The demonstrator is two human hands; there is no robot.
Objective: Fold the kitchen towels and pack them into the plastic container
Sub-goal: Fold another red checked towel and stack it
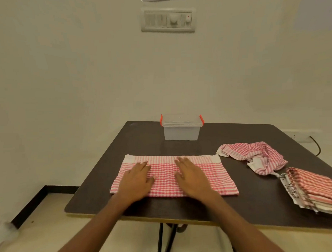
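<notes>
The towel [173, 175] lies flat at the near edge of the table [258, 198], long axis left to right, with the left hand [136, 178] and right hand [193, 176] both open-palmed upon it, grasping nothing; the container [182, 129] stands well beyond.

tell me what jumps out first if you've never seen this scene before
Both hands, the left hand and right hand, press flat on a red-checked towel spread at the table's near edge. Behind it stands a lidded plastic container with red clips. To the right lie a crumpled towel and a stack of folded towels.
</notes>
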